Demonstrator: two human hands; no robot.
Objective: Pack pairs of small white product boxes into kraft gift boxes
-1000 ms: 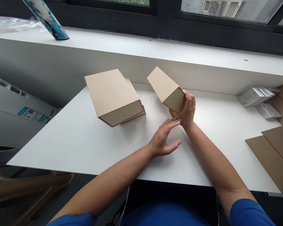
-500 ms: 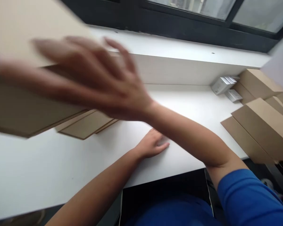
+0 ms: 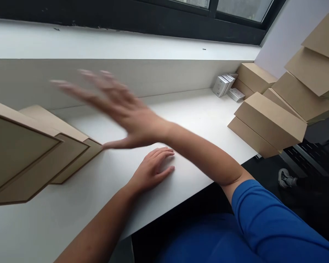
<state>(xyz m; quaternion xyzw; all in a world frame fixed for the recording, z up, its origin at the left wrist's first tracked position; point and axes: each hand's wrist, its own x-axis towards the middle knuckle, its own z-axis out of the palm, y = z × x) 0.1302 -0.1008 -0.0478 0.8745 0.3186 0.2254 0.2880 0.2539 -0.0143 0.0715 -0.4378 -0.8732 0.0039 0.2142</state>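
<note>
My right hand [image 3: 131,113] reaches across to the left above the white table, its fingers spread and blurred, holding nothing. Its thumb tip overlaps the corner of a stack of brown cardboard boxes [image 3: 41,157] at the left; whether they touch I cannot tell. Below it, my left hand [image 3: 152,168] rests on the table [image 3: 192,109] near the front edge. The fingers there are loosely bent, with the thumb apart and nothing held.
More cardboard boxes [image 3: 268,120] are piled at the right, some overhanging the table's end. Several small silver-white boxes [image 3: 222,84] stand by the back wall. Behind runs a white ledge [image 3: 126,45] under a dark window frame. A shoe [image 3: 285,179] shows on the floor at right.
My right hand has come away from over the left stack toward the right, fingers still spread. The view has shifted, showing more of the right-hand boxes. My left hand still lies on the table.
</note>
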